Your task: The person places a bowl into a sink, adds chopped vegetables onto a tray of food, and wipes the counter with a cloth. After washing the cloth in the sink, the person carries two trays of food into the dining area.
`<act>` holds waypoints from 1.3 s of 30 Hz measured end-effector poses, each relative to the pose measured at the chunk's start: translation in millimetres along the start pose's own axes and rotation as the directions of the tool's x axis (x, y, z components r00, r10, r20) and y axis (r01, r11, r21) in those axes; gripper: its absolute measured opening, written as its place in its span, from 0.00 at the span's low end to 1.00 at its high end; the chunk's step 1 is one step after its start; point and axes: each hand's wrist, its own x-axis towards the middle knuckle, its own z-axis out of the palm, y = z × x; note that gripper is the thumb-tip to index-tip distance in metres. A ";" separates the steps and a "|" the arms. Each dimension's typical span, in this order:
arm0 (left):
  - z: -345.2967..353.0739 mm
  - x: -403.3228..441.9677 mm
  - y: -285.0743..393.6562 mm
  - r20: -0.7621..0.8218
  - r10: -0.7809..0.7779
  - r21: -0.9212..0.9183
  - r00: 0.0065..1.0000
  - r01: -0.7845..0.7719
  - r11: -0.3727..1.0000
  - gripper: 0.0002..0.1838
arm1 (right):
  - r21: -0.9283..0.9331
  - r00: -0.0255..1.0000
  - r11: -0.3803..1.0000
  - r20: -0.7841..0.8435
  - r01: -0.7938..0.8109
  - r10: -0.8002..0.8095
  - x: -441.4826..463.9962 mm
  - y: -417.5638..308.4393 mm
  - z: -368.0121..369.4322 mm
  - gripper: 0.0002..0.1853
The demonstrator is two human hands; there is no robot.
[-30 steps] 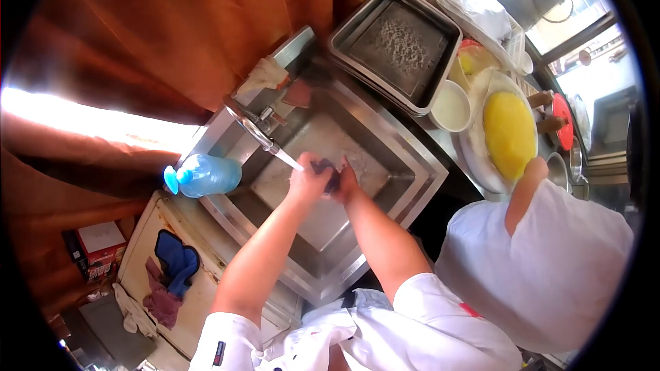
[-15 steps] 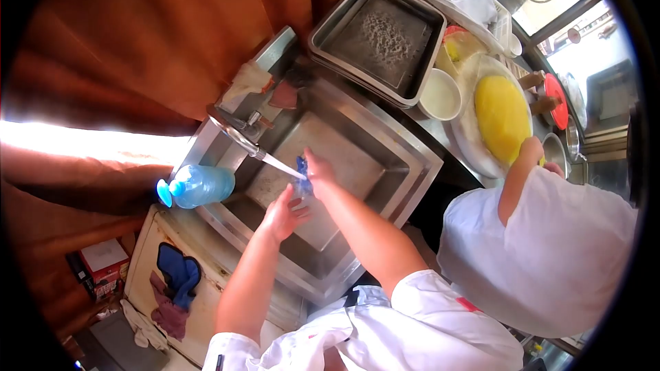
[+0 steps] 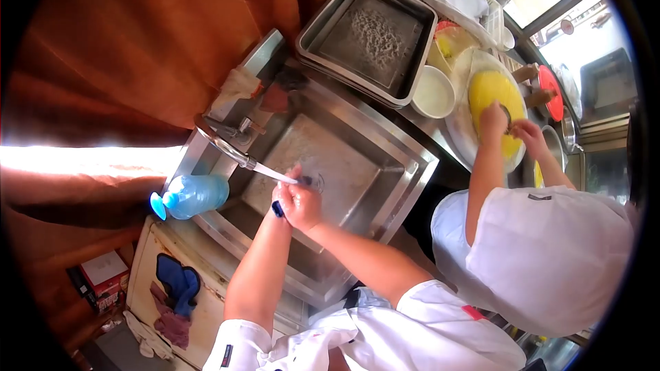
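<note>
Over the steel sink (image 3: 405, 189), my right hand (image 3: 304, 207) is wrapped across my left hand near the wrist. It is closed on a small dark blue wad, perhaps a cloth (image 3: 277, 209), which pokes out against the left wrist. My left hand (image 3: 294, 173) lies partly hidden beneath it, fingers reaching forward in the stream of water. The water runs from the curved faucet (image 3: 223, 143), past my hands and into the basin. Both hands look wet.
A light blue bottle (image 3: 199, 196) lies on the sink's left edge. Stacked metal trays (image 3: 330, 38) and a white bowl (image 3: 434, 93) stand beyond the sink. At right, a co-worker in white (image 3: 550, 254) handles a yellow mass (image 3: 489, 86). Cloths (image 3: 175, 288) lie on the cabinet.
My hands, apart before, have come together. My right hand has moved down and left with the blue wad onto my left wrist. The co-worker's hands now lie over the yellow mass.
</note>
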 end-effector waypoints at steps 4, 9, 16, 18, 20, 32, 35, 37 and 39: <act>85.9 -20.3 5.0 -0.488 -0.005 0.164 0.873 0.097 0.982 0.17 | -0.021 0.848 0.848 0.028 -0.529 0.529 21.1 64.3 6.2 0.21; 133.3 -24.3 5.7 -0.368 0.227 0.701 0.901 0.109 0.705 0.16 | 0.521 0.451 0.254 0.294 -0.815 0.843 -2.6 259.6 47.9 0.26; 126.5 -43.2 26.3 0.070 0.379 0.925 0.923 0.082 -0.371 0.18 | 0.081 0.655 0.654 0.209 -0.752 0.726 90.9 156.0 -4.5 0.33; 117.4 -50.0 26.5 0.117 0.303 0.852 0.946 0.061 -0.520 0.18 | 0.158 0.690 0.704 0.431 -0.692 0.581 113.8 118.2 3.0 0.35; 112.6 -63.7 26.1 0.202 0.323 0.834 0.924 0.011 -0.552 0.17 | 0.165 0.642 0.689 0.561 -0.705 0.523 135.5 86.9 29.4 0.37; 154.1 -143.9 73.3 0.264 0.319 0.881 0.910 -0.093 -0.464 0.24 | 0.025 0.448 0.622 0.717 -0.782 0.534 200.2 4.5 108.6 0.33; 160.7 -154.3 84.4 0.289 0.371 0.888 0.883 -0.102 -0.449 0.21 | 0.194 0.472 0.596 0.807 -0.779 0.355 198.6 28.9 118.7 0.26; 169.2 -161.3 92.3 0.248 0.395 0.902 0.884 -0.062 -0.428 0.24 | 0.306 0.528 0.566 0.802 -0.765 0.280 187.8 28.6 94.5 0.23; 173.2 -166.8 97.4 0.222 0.418 0.909 0.881 -0.032 -0.415 0.29 | 0.388 0.626 0.609 0.743 -0.692 0.238 165.7 45.6 66.7 0.22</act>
